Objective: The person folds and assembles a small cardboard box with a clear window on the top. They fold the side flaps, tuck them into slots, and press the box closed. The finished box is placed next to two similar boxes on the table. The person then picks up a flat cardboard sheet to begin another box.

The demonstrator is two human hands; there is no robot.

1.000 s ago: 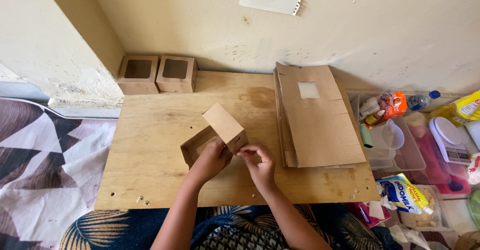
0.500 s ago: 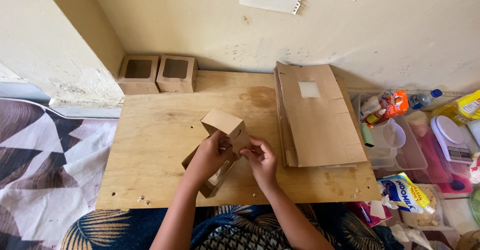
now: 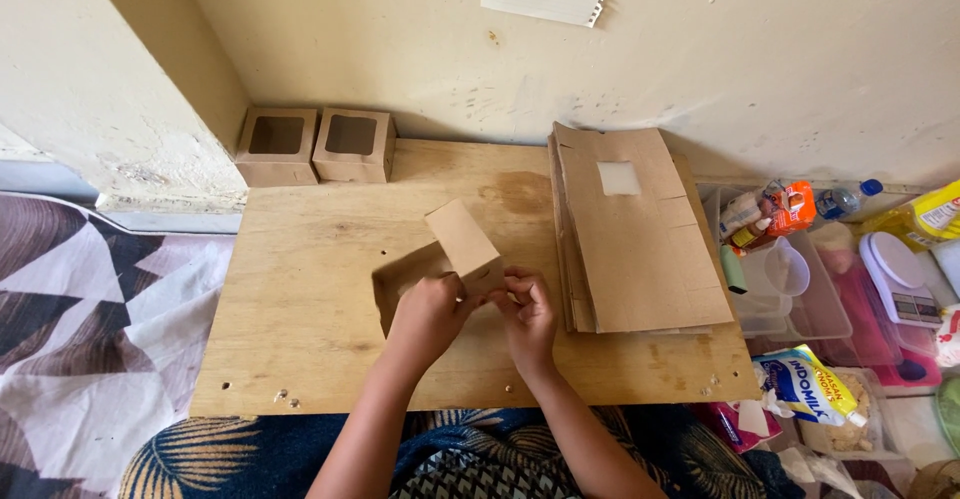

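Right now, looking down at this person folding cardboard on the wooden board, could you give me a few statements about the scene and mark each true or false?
1. Both hands, the left hand and the right hand, are on the half-folded cardboard box. True.
2. Two finished window boxes stand at the far left of the board, by the wall. True.
3. The stack of flat box blanks lies to the left of the hands. False: it lies to their right.
4. The box in hand has its lid shut flat. False: its flap stands up, open.
5. The wooden board rests on a glass table. False: patterned fabric shows beside and below it.
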